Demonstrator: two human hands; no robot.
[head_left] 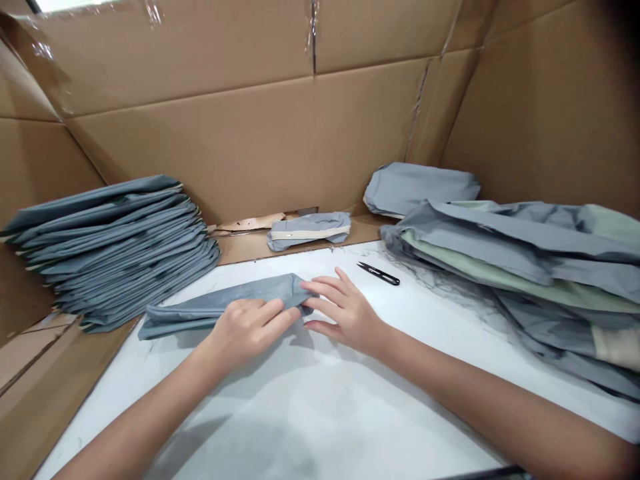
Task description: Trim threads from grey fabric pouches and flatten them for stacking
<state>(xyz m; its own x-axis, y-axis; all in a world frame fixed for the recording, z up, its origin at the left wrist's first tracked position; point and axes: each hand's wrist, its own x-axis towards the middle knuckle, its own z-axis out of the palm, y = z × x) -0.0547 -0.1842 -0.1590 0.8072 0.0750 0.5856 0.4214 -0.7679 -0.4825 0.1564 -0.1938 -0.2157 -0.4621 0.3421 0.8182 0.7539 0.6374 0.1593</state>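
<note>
A folded blue-grey fabric piece [200, 306] lies slantwise on the white table top. My left hand [250, 327] is closed on its near edge, towards the right end, with the fingers curled over the cloth. At that right end is my right hand [347, 310], its fingers spread and the tips touching the fabric's corner. Its thumb is not clearly visible. Black thread snips [379, 273] rest on the table just beyond my right hand.
At the left stands a tall stack of similar folded fabric pieces [120, 253]. A heap of grey and green fabric [515, 253] covers the right side, near loose dark threads. A small grey piece with a pale zipper strip [310, 233] lies at the back. Cardboard walls [250, 147] enclose the table.
</note>
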